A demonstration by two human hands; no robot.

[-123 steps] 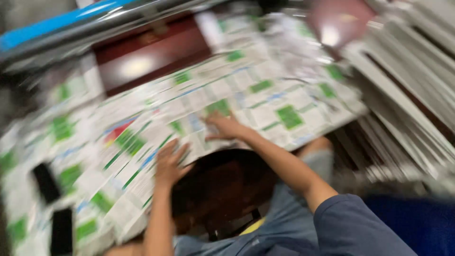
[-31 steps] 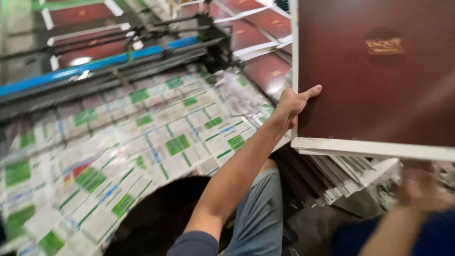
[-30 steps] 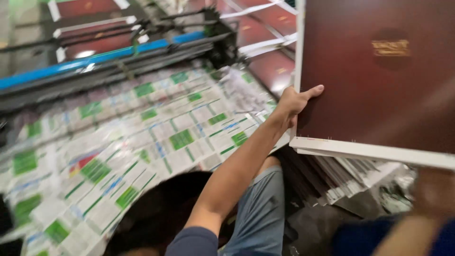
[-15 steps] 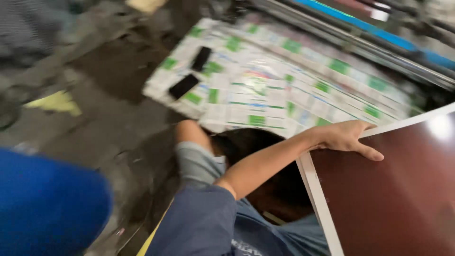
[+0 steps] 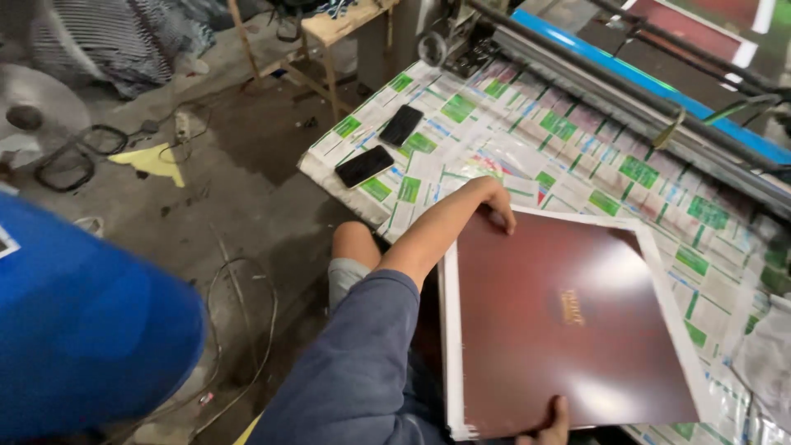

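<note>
A large glossy dark-red sheet (image 5: 568,321) with a white border lies nearly flat over the table's near edge. My left hand (image 5: 493,200) rests on its far left corner, fingers curled over the white rim. My right hand (image 5: 550,422) pinches the sheet's near edge at the bottom of the view, with only the thumb and a little of the hand showing. The table (image 5: 593,156) is covered with glossy sheets printed in green and white.
Two black phones (image 5: 363,166) (image 5: 401,124) lie on the table's left end. A machine with a blue bar (image 5: 659,82) and rollers runs along the far side. A blue rounded shape (image 5: 82,330) fills the lower left. Cables (image 5: 239,313), a fan (image 5: 33,115) and a wooden stool (image 5: 338,29) stand on the concrete floor.
The red sheet was held upright near a stack on the right. It has swung down onto the table, both hands still on it, and the view has turned left.
</note>
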